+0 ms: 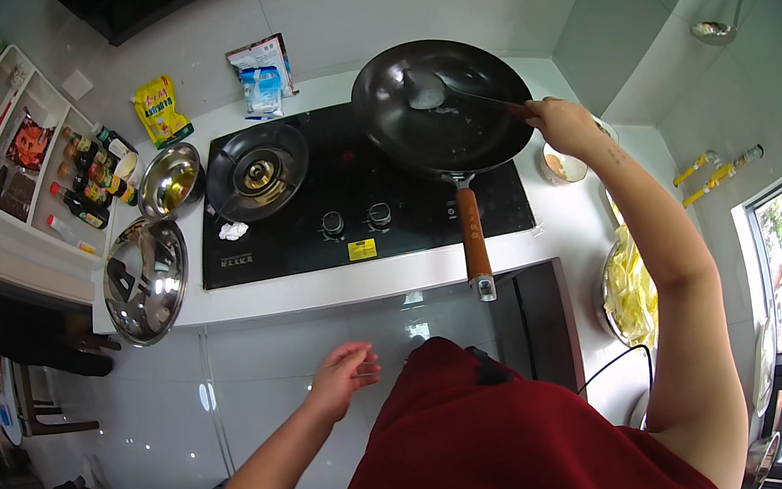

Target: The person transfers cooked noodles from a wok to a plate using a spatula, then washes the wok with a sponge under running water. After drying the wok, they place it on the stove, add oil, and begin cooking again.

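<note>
My right hand grips the wooden handle of a metal wok spatula. The spatula's head rests inside a large dark wok, where the bottom looks wet and shiny. This wok sits over the right side of a black glass gas hob. Its brown wooden handle points toward me past the counter's front edge. My left hand hangs in front of my body, holding nothing, with its fingers loosely bent and apart.
Left of the bare burner are a steel bowl with yellow liquid and a shiny pot lid. Sauce bottles stand beside a wall shelf. Cut leafy vegetable and a small glass bowl are at right.
</note>
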The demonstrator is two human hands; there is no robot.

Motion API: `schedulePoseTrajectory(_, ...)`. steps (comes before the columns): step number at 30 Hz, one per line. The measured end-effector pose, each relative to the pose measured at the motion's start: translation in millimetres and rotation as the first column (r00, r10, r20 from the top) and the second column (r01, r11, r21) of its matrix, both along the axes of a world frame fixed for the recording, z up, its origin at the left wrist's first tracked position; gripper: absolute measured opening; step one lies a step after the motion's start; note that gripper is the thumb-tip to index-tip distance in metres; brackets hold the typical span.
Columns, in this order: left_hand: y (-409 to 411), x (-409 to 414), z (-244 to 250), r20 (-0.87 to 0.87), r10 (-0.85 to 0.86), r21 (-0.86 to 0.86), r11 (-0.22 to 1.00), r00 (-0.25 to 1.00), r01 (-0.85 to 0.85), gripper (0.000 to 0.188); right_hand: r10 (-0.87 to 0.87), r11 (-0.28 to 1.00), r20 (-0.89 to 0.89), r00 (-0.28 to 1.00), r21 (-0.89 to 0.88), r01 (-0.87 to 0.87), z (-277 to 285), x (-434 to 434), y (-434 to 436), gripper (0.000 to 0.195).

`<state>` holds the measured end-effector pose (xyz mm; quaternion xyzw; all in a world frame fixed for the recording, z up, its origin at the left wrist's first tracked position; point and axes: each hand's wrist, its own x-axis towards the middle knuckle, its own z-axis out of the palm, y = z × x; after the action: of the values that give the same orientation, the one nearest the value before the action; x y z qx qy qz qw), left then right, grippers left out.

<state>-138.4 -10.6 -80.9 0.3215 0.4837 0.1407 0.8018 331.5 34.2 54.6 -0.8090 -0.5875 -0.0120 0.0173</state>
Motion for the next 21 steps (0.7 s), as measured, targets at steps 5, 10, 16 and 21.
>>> schedulePoseTrajectory(5,0,7,14,-0.009,-0.036,0.051,0.998,0.999,0.036,0.019,-0.163,0.976,-0.476,0.864,-0.203,0.073,-4,24,3,0.036)
schedulePoseTrajectory(10,-12,37,20,0.180,0.096,0.018,0.995,0.979,-0.101,0.019,-0.008,0.921,0.022,1.000,-0.390,0.016,54,39,-45,0.031)
schedulePoseTrajectory(16,-10,100,42,0.394,0.072,0.007,0.997,0.916,-0.081,0.020,0.056,0.967,0.067,0.996,-0.254,-0.037,21,32,-19,0.031)
schedulePoseTrajectory(21,-7,107,48,0.414,0.032,0.064,0.996,0.910,-0.064,0.021,0.148,0.930,-0.082,0.986,-0.328,-0.167,37,12,-24,0.036)
